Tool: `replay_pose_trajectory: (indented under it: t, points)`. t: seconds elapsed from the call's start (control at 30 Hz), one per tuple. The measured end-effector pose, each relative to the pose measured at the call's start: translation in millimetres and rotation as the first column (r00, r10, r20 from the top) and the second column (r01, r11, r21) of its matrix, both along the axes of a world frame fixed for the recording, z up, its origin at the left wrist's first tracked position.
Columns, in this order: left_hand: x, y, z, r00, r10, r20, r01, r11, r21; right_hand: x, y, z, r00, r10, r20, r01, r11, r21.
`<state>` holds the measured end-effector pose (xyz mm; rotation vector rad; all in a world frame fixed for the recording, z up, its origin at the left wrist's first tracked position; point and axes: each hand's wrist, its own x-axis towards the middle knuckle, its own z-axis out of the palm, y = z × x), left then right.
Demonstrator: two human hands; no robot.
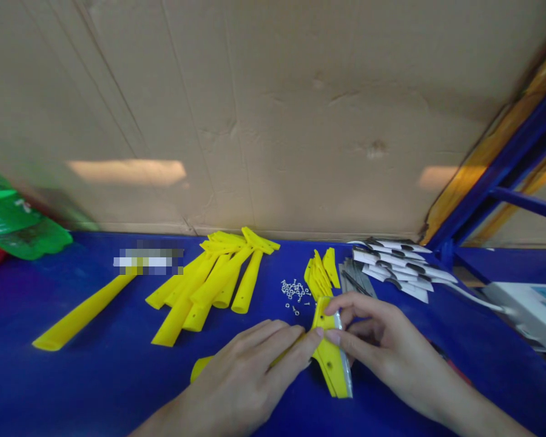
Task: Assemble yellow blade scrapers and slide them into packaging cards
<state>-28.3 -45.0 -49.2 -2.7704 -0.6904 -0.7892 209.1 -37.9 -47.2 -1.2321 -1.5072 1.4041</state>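
A yellow plastic scraper (331,358) with a pale metal strip along its right edge is held between both hands, low in the middle of the view. My left hand (255,367) wraps round its handle, whose rounded end pokes out on the left. Thumb and fingers of my right hand (375,337) pinch the wide head at its metal edge. Two dark holes show in the head's face. Just beyond it lie yellow flat head pieces (317,273), a scatter of small screws and nuts (293,290) and a stack of grey blades (355,279).
Several yellow scraper handles (218,273) are piled on the blue table (109,388), with one scraper (86,309) apart on the left. White-and-black packets (395,267) and a white box with a cable (523,312) are right. Green bottle (22,218) far left; cardboard (273,121) stands behind.
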Motion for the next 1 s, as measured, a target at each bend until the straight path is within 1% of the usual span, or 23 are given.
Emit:
replay_pose_trajectory:
  t: [0.17, 0.27, 0.37, 0.47, 0.57, 0.7, 0.83, 1.0]
  points:
    - [-0.6, -2.1, 2.8, 0.999, 0.011, -0.033, -0.010, 1.000, 0.007, -2.9, -0.8, 2.2, 0.999, -0.037, -0.010, 0.037, 0.999, -0.012]
    - [-2.0, -1.8, 4.0, 1.000, 0.002, -0.030, -0.001, 1.000, 0.020, -4.0, 0.6, 3.9, 0.996, -0.060, -0.067, 0.057, 0.997, -0.056]
    - [-4.1, 1.6, -0.5, 0.999, -0.007, 0.035, 0.004, 0.998, 0.069, -1.5, 5.0, 6.0, 0.985, -0.078, -0.157, 0.061, 0.992, -0.110]
    - [-7.1, 5.7, -9.6, 0.993, -0.041, 0.115, 0.030, 0.995, 0.095, 5.3, 9.5, 7.7, 0.977, -0.032, -0.213, -0.003, 0.987, -0.163]
    - [-11.0, 6.8, -18.2, 0.992, -0.068, 0.102, 0.060, 0.995, 0.077, 11.1, 10.8, 9.4, 0.986, 0.018, -0.165, -0.053, 0.977, -0.207]
    - [-13.0, 4.9, -23.9, 0.999, -0.044, 0.032, 0.043, 0.998, 0.044, 11.2, 9.0, 12.4, 0.994, 0.003, -0.105, -0.023, 0.982, -0.190]
    - [-10.8, 5.5, -24.9, 0.997, -0.065, 0.048, 0.063, 0.997, 0.038, 9.6, 8.6, 12.7, 0.994, -0.006, -0.111, -0.015, 0.982, -0.190]
    - [-12.7, 6.3, -23.0, 0.996, -0.084, 0.024, 0.083, 0.996, 0.030, 12.8, 9.7, 9.0, 0.990, 0.031, -0.138, -0.057, 0.980, -0.192]
